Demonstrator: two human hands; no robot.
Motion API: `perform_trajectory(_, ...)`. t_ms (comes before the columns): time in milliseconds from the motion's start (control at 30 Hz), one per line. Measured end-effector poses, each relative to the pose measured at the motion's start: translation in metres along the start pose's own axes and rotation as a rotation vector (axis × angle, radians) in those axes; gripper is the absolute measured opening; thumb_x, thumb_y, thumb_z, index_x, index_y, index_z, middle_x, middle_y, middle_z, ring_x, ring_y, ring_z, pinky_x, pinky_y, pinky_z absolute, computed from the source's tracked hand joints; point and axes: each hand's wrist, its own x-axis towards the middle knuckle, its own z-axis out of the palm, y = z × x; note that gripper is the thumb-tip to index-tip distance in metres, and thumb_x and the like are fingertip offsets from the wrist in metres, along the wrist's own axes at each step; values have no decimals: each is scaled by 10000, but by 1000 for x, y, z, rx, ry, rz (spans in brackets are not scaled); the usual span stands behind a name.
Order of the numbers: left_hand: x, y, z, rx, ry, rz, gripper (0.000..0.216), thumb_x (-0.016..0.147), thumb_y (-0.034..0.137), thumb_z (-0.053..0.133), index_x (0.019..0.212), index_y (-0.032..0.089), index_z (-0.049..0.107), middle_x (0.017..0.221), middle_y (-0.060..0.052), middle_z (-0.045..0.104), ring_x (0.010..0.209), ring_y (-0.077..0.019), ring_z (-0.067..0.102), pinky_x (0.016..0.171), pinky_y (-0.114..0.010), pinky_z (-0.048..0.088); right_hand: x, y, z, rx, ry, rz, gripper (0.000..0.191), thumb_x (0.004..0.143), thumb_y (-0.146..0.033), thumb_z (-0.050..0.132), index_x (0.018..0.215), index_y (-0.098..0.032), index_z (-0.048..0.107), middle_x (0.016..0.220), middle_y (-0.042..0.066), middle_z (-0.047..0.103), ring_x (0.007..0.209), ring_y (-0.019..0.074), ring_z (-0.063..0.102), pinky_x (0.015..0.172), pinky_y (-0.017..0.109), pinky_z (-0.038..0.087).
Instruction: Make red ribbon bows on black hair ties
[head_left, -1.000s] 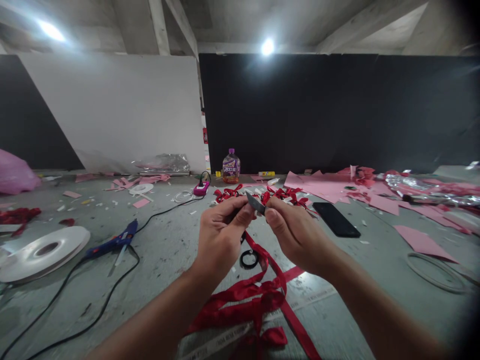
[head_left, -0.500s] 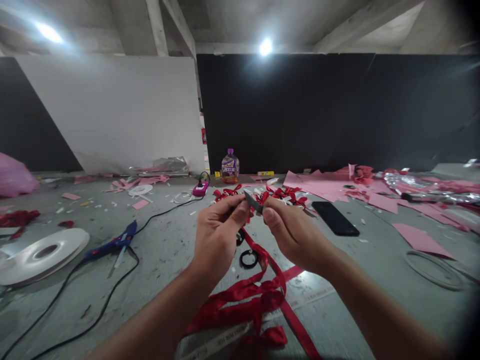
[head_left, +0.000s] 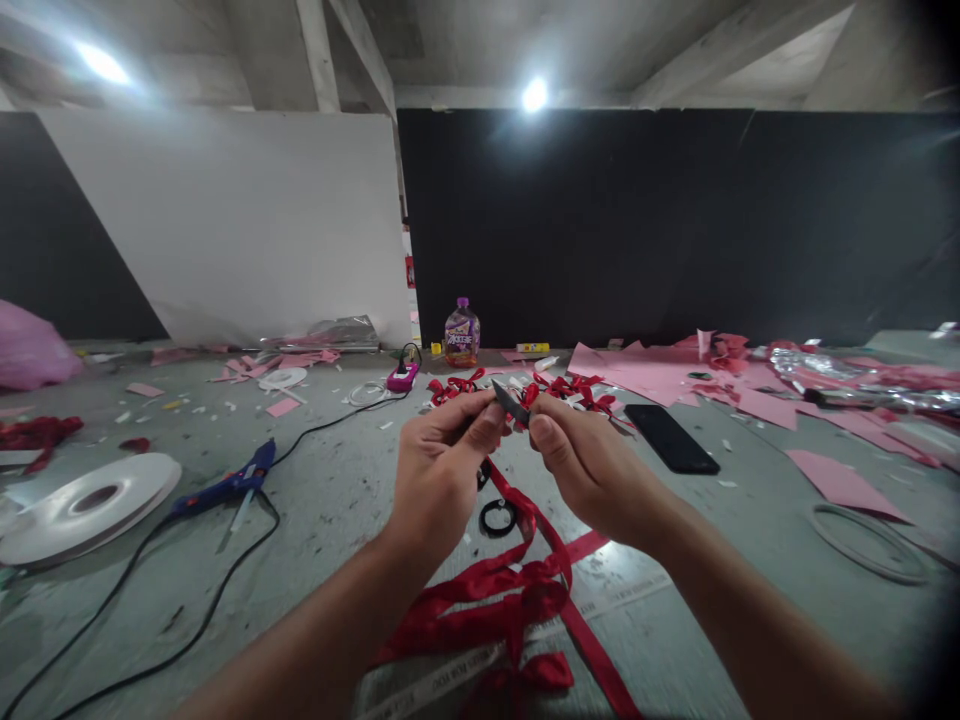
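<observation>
My left hand (head_left: 442,470) is closed, with thumb and finger pinched at the pointed end of a dark grey flat strip (head_left: 511,404). My right hand (head_left: 589,460) pinches the other end, thumb on top. Whether the strip is a blade or a folded piece cannot be told. Under the hands a long red ribbon (head_left: 551,545) runs down into a loose heap on the table, its upper end hidden by my fingers. Black finger loops (head_left: 498,518), looking like scissor handles, lie beside it. Just beyond my fingertips are several small red ribbon bows (head_left: 596,392).
A blue glue gun (head_left: 229,480) with a black cord and a white spool (head_left: 90,505) lie left. A black phone (head_left: 671,438) and pink paper (head_left: 844,483) lie right. Behind stands a bottle (head_left: 462,335) near a purple power socket (head_left: 403,376). A printed white ribbon (head_left: 442,680) crosses the front.
Both hands keep their pinch on the dark strip, which has tilted slightly. The whole view has shifted a little; things on the table stay in place.
</observation>
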Motion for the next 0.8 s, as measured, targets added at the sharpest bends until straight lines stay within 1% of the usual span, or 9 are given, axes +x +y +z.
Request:
perform_trajectory(67,0,0,-1,-2,15,-2,218,795,346,749,940,187,783,761,-41,676,685,-133,554,656,-264,470,0,0,0,-4,1,-7,401,1029,-477,259,762,-217,408,630,-18,462,540,129,406,533,295,258)
perform_trajectory(200,-1,-1,-1,-20,-32,-35,195,827,329,723,960,199,781,798,-39,680,739,-134,566,706,-265,462,0,1,0,-16,2,4,394,1027,-475,263,760,-218,397,632,-19,460,535,127,398,527,297,249)
perform_trajectory(333,0,-1,-1,-24,-27,-32,140,825,310,731,919,219,782,784,-20,680,712,-113,549,698,-250,445,0,0,-1,-12,6,-3,402,1028,-480,257,766,-216,410,633,-18,467,539,130,407,530,299,257)
perform_trajectory(500,-1,-1,1,-13,-35,-23,187,816,328,728,938,201,787,800,-45,694,732,-145,581,716,-285,473,1,1,0,-11,4,-4,394,1027,-478,266,766,-218,405,632,-20,466,534,128,410,522,297,255)
perform_trajectory(633,-1,-1,1,-10,-10,-23,189,814,330,731,940,199,783,785,-43,686,708,-136,566,680,-271,467,0,1,0,-10,11,-7,394,1028,-472,270,762,-217,409,627,-20,468,536,127,416,526,295,260)
perform_trajectory(800,-2,-1,2,-16,-12,-40,200,810,334,733,940,190,782,795,-48,693,733,-143,581,715,-280,479,-1,0,-1,-7,7,-7,390,1030,-462,271,762,-216,411,622,-24,460,530,122,408,523,292,259)
